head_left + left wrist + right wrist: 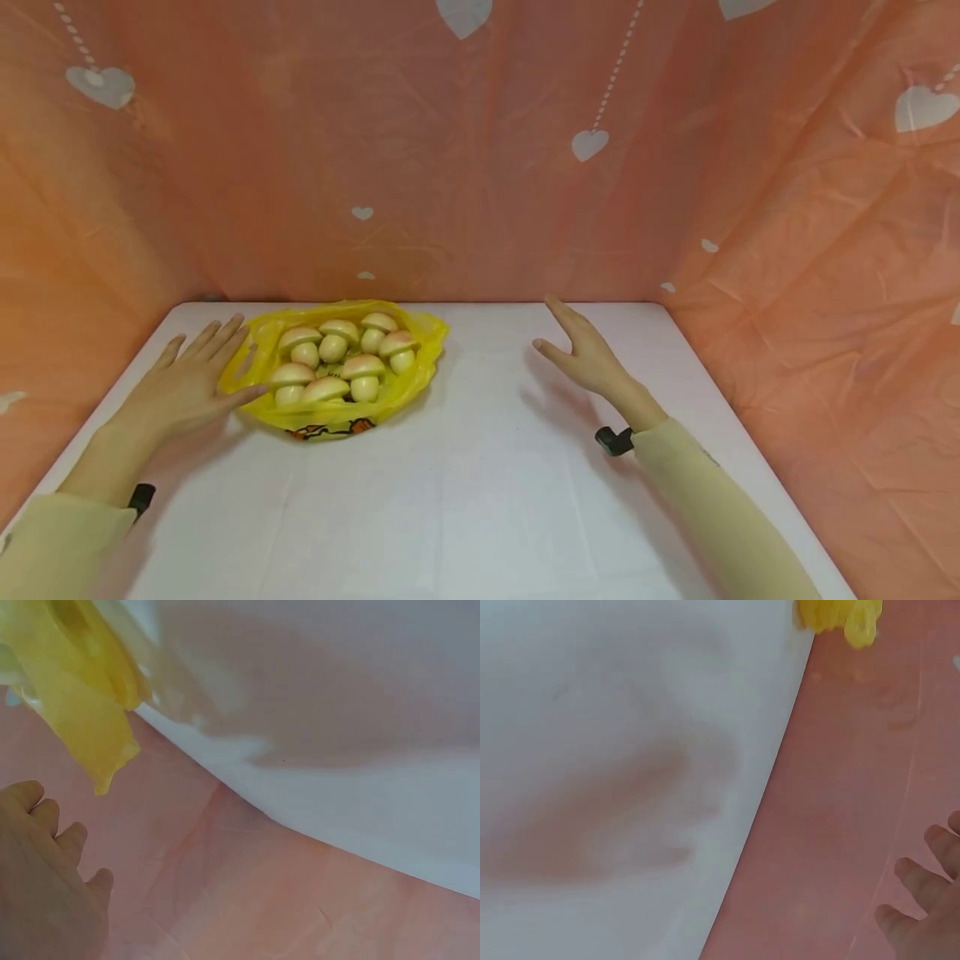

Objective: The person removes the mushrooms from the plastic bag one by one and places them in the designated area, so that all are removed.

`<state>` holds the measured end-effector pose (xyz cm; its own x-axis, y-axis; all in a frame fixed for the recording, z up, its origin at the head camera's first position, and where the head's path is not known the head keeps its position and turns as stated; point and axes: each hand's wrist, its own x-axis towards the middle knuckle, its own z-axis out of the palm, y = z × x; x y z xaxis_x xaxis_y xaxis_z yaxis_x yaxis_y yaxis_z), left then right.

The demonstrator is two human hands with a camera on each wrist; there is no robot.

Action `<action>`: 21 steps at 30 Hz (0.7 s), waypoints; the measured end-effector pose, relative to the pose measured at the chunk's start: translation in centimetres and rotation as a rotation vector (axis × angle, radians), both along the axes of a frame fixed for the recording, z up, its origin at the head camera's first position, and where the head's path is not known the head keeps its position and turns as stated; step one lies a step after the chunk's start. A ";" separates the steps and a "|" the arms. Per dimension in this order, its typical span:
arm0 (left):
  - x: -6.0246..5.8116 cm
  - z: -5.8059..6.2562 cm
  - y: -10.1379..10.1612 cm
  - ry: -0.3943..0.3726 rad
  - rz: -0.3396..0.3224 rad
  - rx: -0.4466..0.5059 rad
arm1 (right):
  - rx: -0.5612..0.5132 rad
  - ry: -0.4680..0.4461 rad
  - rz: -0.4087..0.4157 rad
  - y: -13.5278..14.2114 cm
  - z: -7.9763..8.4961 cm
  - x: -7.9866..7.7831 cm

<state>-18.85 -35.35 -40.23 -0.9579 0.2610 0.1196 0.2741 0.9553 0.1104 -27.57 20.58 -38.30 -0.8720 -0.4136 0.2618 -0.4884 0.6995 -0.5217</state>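
A yellow plastic bag (408, 396) lies spread on the left half of the table, with several mushroom-shaped pieces (363, 377) inside it, pale with pinkish caps. My left hand (183, 387) is at the bag's left side, fingers straight and spread, its thumb overlapping the bag's edge in the head view. Over the right half of the table, my right hand (588, 354) hovers with straight fingers and thumb apart, holding nothing. In the left wrist view the bag's edge (82, 705) hangs near the left fingers (71, 844). The right wrist view shows the bag (840, 615) at its top.
A white table (450, 500) with rounded far corners carries the bag. Orange-pink sheeting (480, 167) with white hearts rises at the back and both sides. Each wrist wears a dark strap, the right strap (615, 440) below a pale sleeve (712, 492).
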 end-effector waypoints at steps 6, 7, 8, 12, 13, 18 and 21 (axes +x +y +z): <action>-0.5 -0.2 0.1 -0.043 -0.020 -0.013 | 0.018 0.015 0.089 -3.2 0.4 -0.9; -0.5 -0.3 0.1 -0.048 -0.022 -0.015 | 0.024 0.018 0.101 -3.8 0.4 -1.0; -0.6 -0.3 0.2 -0.051 -0.027 -0.017 | 0.031 0.022 0.113 -4.3 0.5 -1.2; -0.7 -0.4 0.3 -0.068 -0.048 -0.010 | 0.054 0.037 0.166 -6.5 0.6 -1.8; -0.7 -0.3 0.3 -0.076 -0.049 -0.007 | 0.060 0.038 0.179 -7.0 0.5 -1.9; -0.9 -0.4 0.7 -0.109 -0.054 0.004 | 0.086 0.064 0.238 -9.2 0.2 -2.5; -0.9 -0.6 0.7 -0.101 -0.060 -0.011 | 0.102 0.059 0.277 -10.5 -0.2 -2.7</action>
<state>-19.75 -34.63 -40.80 -0.9475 0.3190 0.0204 0.3189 0.9389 0.1295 -30.30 10.08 -38.47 -0.7070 -0.6602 0.2537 -0.6953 0.5831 -0.4201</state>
